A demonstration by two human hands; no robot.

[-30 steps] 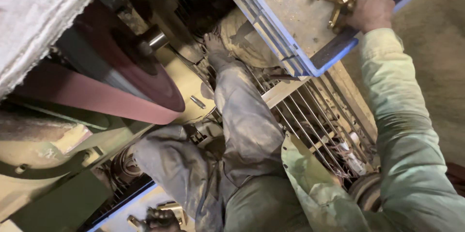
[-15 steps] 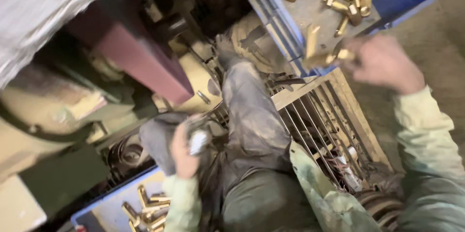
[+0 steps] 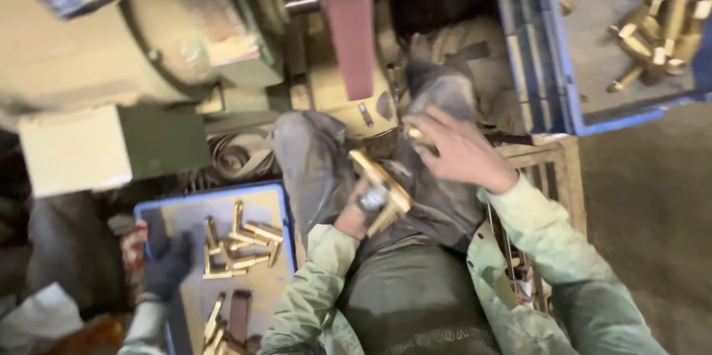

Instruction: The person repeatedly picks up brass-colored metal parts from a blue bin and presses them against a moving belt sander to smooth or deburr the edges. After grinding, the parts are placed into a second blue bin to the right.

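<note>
Left hand [image 3: 354, 215] closed around brass fitting [image 3: 380, 190], held over lap just near of red sanding belt [image 3: 347, 21]. Right hand [image 3: 460, 149] half open, fingers spread, touching fitting's far end, gripping nothing. Risk judged: loose two-hand hold near belt; slip could drop fitting or graze fingers. Blue trays left [image 3: 215, 195] and far right [image 3: 552, 88].

The right hand [image 3: 460, 149], which one second ago reached into the upper blue crate [image 3: 552, 95], has come down over the lap. The left hand [image 3: 356, 214] has risen into view and now grips a brass fitting [image 3: 382, 190]. The camera view has turned, bringing the lower blue tray [image 3: 215, 199] into sight
</note>
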